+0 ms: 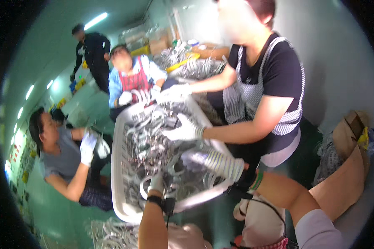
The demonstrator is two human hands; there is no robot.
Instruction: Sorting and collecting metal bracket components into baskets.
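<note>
A large white plastic basket [117,182] stands before me, heaped with shiny metal and pale curved pieces [153,139]. My left hand [156,183], in a white glove, reaches over its near part. Its fingers look closed on a white ring-shaped piece [142,187], though they are partly hidden. My right hand [216,164], in a striped glove, is over the pile at the near right, pointing left. Its fingers are blurred, and any object in them cannot be made out. Just beyond it, a co-worker's gloved hand [183,129] hovers over the pile.
Co-workers sit around the basket: one in a checked apron [253,99] at right, one in a red apron [135,79] at the far side, one in grey [64,151] at left. More curved pieces [112,236] lie below the basket. Cardboard [340,182] stands at right.
</note>
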